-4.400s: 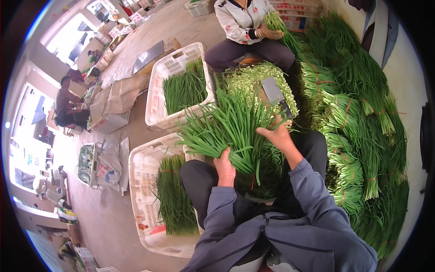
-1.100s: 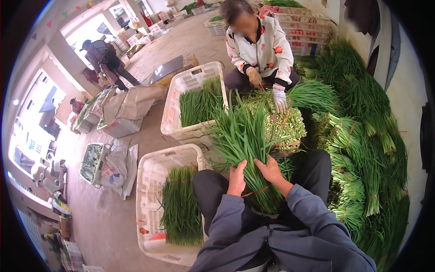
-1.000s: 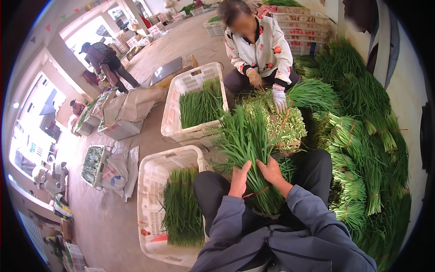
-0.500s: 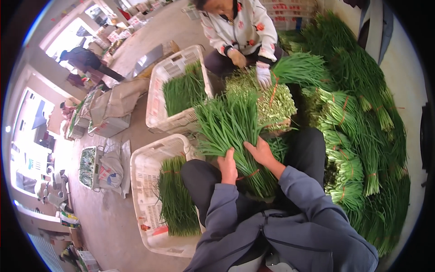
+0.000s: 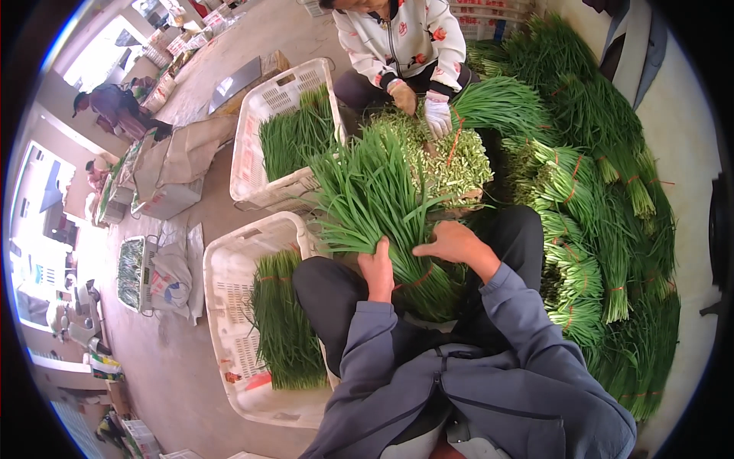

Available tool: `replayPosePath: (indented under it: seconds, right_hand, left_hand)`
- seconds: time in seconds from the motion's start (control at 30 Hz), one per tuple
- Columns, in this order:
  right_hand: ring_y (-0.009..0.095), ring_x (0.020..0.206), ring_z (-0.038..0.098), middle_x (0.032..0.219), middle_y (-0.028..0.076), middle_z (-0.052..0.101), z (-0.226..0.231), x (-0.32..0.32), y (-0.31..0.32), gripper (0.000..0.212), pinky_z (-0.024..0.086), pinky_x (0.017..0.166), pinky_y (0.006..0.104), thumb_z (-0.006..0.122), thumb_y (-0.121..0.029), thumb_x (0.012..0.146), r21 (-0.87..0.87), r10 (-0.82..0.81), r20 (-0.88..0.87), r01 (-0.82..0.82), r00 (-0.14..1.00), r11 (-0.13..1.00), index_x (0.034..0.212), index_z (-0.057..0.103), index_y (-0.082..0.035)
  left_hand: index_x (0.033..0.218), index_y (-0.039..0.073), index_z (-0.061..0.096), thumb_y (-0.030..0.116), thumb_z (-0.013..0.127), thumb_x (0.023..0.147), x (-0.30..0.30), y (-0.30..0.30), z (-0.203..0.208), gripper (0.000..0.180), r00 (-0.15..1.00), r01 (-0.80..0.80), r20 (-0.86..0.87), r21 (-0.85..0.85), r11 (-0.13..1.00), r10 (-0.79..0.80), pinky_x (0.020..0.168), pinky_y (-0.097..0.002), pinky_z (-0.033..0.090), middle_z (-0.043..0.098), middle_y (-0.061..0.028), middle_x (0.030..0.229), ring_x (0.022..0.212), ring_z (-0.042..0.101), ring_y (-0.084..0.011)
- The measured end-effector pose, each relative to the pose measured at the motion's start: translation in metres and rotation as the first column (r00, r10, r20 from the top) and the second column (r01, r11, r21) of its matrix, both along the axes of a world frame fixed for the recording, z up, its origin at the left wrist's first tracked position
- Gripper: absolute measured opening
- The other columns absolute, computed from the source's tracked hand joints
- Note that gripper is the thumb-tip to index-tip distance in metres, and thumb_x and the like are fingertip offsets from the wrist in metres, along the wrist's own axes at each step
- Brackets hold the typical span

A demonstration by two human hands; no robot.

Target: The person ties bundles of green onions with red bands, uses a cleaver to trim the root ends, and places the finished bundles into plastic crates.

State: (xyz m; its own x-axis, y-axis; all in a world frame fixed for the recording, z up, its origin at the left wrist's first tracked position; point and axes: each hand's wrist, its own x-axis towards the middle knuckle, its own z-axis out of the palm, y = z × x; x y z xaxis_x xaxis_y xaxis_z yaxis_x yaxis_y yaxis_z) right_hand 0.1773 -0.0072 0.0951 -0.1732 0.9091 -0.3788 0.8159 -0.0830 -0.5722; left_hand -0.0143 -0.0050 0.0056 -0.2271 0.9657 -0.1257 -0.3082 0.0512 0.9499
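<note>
A large bunch of green chives (image 5: pixel 378 187), bound low down with an orange band, lies across my lap with its leaves fanning away from me. My left hand (image 5: pixel 376 271) is closed around its left side, thumb on top. At the right edge of the bunch, my right hand (image 5: pixel 459 246) is closed, thumb and curled fingers pinching at the leaves; the fingertips are partly hidden. Just beyond the leaf tips is a pile of pale cut stalks (image 5: pixel 459 167). A co-worker's gloved hands (image 5: pixel 437 115) rest over that pile, beside another banded chive bunch (image 5: pixel 505 105).
By my left knee stands a white plastic crate (image 5: pixel 218 321) with banded chives (image 5: pixel 284 329) inside. A second crate (image 5: pixel 245 145) with chives sits farther off. Stacked chive bunches (image 5: pixel 612 222) line the wall on my right. People and covered boxes (image 5: pixel 172 195) are at the far left.
The whole view has shifted slightly. My left hand keeps its hold on the chives, while my right hand has turned a little and its fingers have shifted at the leaves' edge.
</note>
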Motion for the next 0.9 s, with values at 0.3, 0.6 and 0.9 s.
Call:
replayPosePath:
  seconds: [0.3,0.6,0.9]
  right_hand:
    - [0.021,0.067,0.07,0.079,0.016,0.07,0.016,-0.03,0.009,0.017,0.055,0.061,0.0337,0.06,-0.007,0.094,0.411,-0.014,-0.477,0.237,0.879,0.88,0.102,0.068,0.005]
    - [0.025,0.069,0.071,0.08,0.018,0.07,0.002,-0.014,0.01,0.02,0.056,0.065,0.036,0.06,-0.005,0.093,0.401,-0.074,-0.403,0.248,0.912,0.882,0.108,0.066,0.006]
    - [0.031,0.069,0.068,0.084,0.019,0.07,0.002,-0.012,0.002,0.023,0.054,0.069,0.0399,0.065,-0.006,0.089,0.607,0.06,-0.261,0.115,0.963,0.786,0.109,0.065,0.006]
  left_hand:
    - [0.104,-0.007,0.066,0.006,0.063,0.088,0.007,-0.006,0.01,0.02,0.933,0.017,-0.358,0.153,0.988,0.039,0.08,-0.0338,0.05,0.073,-0.0109,0.096,0.085,0.065,-0.0172]
    - [0.102,-0.006,0.065,0.007,0.065,0.089,0.005,-0.01,0.009,0.019,0.968,0.077,-0.246,0.072,0.994,-0.057,0.077,-0.0306,0.047,0.069,-0.003,0.096,0.084,0.058,-0.0113]
    - [0.103,-0.004,0.065,0.008,0.066,0.089,0.003,-0.01,0.006,0.019,0.975,0.11,-0.197,0.039,0.993,-0.1,0.077,-0.0305,0.046,0.068,-0.0015,0.099,0.084,0.056,-0.0107]
